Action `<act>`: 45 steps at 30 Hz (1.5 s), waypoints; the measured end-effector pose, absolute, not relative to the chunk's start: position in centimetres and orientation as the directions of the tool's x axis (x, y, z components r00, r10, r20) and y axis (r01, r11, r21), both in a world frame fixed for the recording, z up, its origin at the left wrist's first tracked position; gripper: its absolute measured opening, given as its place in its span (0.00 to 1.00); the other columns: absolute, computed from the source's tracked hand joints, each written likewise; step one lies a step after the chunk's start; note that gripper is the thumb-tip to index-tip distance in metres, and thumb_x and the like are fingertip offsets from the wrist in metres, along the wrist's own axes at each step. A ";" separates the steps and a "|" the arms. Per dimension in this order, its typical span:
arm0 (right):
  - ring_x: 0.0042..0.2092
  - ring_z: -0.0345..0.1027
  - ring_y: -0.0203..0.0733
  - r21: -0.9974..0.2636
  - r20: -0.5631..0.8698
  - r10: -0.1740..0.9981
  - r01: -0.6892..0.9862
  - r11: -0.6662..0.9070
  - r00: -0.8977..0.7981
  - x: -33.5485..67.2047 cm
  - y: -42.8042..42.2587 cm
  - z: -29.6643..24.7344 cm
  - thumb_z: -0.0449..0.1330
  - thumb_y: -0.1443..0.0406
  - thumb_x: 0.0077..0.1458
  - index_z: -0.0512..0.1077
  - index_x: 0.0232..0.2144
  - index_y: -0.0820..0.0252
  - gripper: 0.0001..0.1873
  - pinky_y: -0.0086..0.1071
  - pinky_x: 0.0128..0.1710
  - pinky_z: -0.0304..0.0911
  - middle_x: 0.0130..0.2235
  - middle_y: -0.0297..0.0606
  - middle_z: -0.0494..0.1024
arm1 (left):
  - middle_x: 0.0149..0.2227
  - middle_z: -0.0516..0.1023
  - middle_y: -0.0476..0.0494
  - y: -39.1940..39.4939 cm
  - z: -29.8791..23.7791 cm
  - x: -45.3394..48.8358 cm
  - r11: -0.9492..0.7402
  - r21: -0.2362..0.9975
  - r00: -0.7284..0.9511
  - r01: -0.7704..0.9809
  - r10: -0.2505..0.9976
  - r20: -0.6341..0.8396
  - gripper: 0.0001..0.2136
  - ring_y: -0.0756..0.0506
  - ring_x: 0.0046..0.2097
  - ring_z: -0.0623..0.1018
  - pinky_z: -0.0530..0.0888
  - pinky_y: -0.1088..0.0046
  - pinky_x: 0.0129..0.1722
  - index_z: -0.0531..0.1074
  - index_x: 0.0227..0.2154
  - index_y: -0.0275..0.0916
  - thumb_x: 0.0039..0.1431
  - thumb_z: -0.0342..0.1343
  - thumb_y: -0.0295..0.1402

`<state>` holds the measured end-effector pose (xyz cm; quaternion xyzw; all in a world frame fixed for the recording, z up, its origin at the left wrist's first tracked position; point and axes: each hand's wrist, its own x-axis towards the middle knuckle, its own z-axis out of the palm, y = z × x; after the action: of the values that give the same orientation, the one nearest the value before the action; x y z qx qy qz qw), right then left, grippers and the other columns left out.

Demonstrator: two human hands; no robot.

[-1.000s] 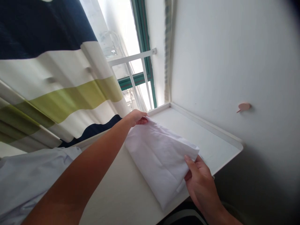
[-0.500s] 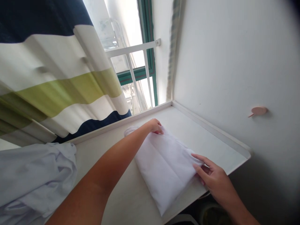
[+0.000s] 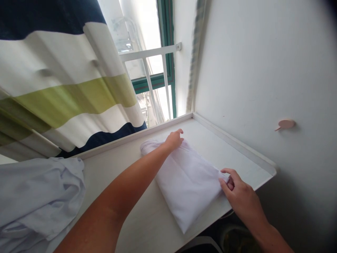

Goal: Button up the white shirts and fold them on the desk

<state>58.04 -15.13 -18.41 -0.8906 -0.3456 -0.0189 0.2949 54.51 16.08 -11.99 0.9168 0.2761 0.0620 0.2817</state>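
Observation:
A folded white cloth (image 3: 189, 182), whose exact kind I cannot make out, lies flat on a white tabletop (image 3: 137, 228) with one pointed corner towards me. My left hand (image 3: 175, 139) reaches across to its far corner, fingers curled at the edge; the underside of the grip is hidden. At the right corner, my right hand (image 3: 237, 182) pinches the fabric between thumb and fingers. A rolled or layered fold shows at the cloth's far left end, partly behind my left forearm.
Another rumpled white cloth (image 3: 39, 196) is heaped at the left. A raised rim (image 3: 234, 146) runs along the table's back and right sides. Beyond stand a striped curtain (image 3: 79, 98), a window with a white railing (image 3: 147, 54), and a wall with a pink hook (image 3: 286, 123).
My left hand has shifted slightly up and away at the far corner. My right hand has moved a little, its fingers now closer together on the corner. The cloth's near tip has moved slightly away.

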 end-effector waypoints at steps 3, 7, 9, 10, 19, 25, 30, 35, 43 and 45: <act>0.44 0.72 0.54 -0.328 0.452 0.626 0.771 -0.546 0.635 57.8 -14.9 -17.9 0.53 0.58 0.64 0.74 0.50 0.56 0.17 0.43 0.41 0.67 0.43 0.47 0.77 | 0.52 0.79 0.40 14.8 -11.5 52.0 -0.756 0.557 0.891 0.345 0.449 0.058 0.20 0.42 0.53 0.77 0.71 0.64 0.55 0.66 0.61 0.43 0.68 0.50 0.31; 0.62 0.62 0.58 -0.134 0.605 0.698 0.913 -0.386 0.384 56.3 -14.1 -16.5 0.50 0.66 0.66 0.74 0.54 0.54 0.19 0.57 0.62 0.53 0.59 0.47 0.71 | 0.62 0.72 0.42 13.8 -11.0 47.3 -0.913 0.400 0.977 0.083 0.154 0.148 0.17 0.41 0.66 0.66 0.60 0.61 0.66 0.73 0.56 0.44 0.71 0.46 0.38; 0.68 0.54 0.56 -0.078 0.571 0.779 0.962 -0.262 0.259 55.5 -13.2 -16.1 0.49 0.66 0.67 0.72 0.57 0.53 0.20 0.60 0.67 0.42 0.64 0.43 0.67 | 0.66 0.66 0.44 13.7 -11.5 45.2 -0.963 0.268 0.993 0.031 0.061 0.104 0.19 0.39 0.71 0.57 0.52 0.53 0.69 0.71 0.59 0.47 0.72 0.44 0.42; 0.70 0.50 0.55 -0.057 0.535 0.818 0.975 -0.214 0.211 55.2 -12.7 -16.0 0.48 0.64 0.68 0.70 0.59 0.54 0.21 0.60 0.68 0.39 0.66 0.43 0.65 | 0.68 0.63 0.45 13.7 -11.9 44.5 -0.973 0.227 0.996 0.044 0.060 0.066 0.20 0.38 0.72 0.53 0.47 0.49 0.69 0.68 0.61 0.49 0.72 0.43 0.44; 0.72 0.41 0.65 0.016 0.331 0.921 0.974 -0.226 0.208 55.3 -10.1 -19.9 0.48 0.46 0.66 0.55 0.69 0.68 0.40 0.65 0.65 0.42 0.71 0.58 0.50 | 0.73 0.49 0.48 16.2 -14.0 44.8 -0.962 0.256 0.990 0.093 0.061 -0.127 0.27 0.37 0.74 0.42 0.36 0.38 0.66 0.48 0.70 0.57 0.71 0.35 0.51; 0.72 0.40 0.64 0.002 0.334 0.914 0.969 -0.247 0.232 55.6 -10.8 -21.3 0.48 0.46 0.66 0.49 0.71 0.63 0.41 0.63 0.65 0.46 0.72 0.55 0.47 | 0.73 0.48 0.43 19.4 -15.5 46.0 -0.941 0.281 0.979 0.189 0.157 -0.130 0.30 0.38 0.73 0.47 0.42 0.44 0.68 0.48 0.70 0.54 0.69 0.38 0.54; 0.71 0.45 0.63 -0.023 0.264 0.933 0.969 -0.248 0.245 56.0 -10.4 -19.9 0.47 0.44 0.66 0.54 0.70 0.60 0.39 0.66 0.64 0.46 0.71 0.52 0.52 | 0.73 0.48 0.46 19.9 -15.9 46.2 -0.935 0.280 0.974 0.217 0.190 -0.120 0.27 0.38 0.74 0.46 0.43 0.43 0.68 0.50 0.70 0.55 0.71 0.34 0.52; 0.72 0.41 0.58 -0.067 0.297 0.903 0.950 -0.304 0.310 57.1 -9.1 -17.3 0.41 0.44 0.67 0.51 0.71 0.54 0.37 0.66 0.65 0.43 0.73 0.45 0.48 | 0.73 0.50 0.49 18.8 -13.9 45.4 -0.957 0.168 0.968 0.235 0.246 0.052 0.25 0.40 0.74 0.46 0.45 0.43 0.68 0.56 0.68 0.54 0.72 0.33 0.49; 0.72 0.39 0.60 -0.065 0.199 0.929 0.950 -0.305 0.312 57.7 -8.0 -20.7 0.41 0.39 0.64 0.45 0.72 0.56 0.44 0.65 0.65 0.45 0.73 0.46 0.44 | 0.73 0.49 0.52 17.3 -14.2 41.1 -0.955 0.151 0.966 0.257 0.250 -0.067 0.27 0.35 0.74 0.44 0.38 0.32 0.65 0.52 0.69 0.61 0.70 0.33 0.55; 0.72 0.40 0.60 -0.069 0.197 0.927 0.948 -0.312 0.319 57.8 -8.0 -21.3 0.40 0.40 0.65 0.43 0.72 0.56 0.43 0.63 0.65 0.45 0.73 0.45 0.44 | 0.73 0.48 0.53 18.2 -15.0 40.4 -0.927 0.217 0.952 0.306 0.292 -0.095 0.27 0.36 0.74 0.44 0.38 0.34 0.66 0.50 0.69 0.61 0.70 0.32 0.54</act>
<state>57.77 -8.03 -21.30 -0.8076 -0.5804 -0.0600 0.0859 40.43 18.22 -14.99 0.9811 0.1525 -0.0304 0.1152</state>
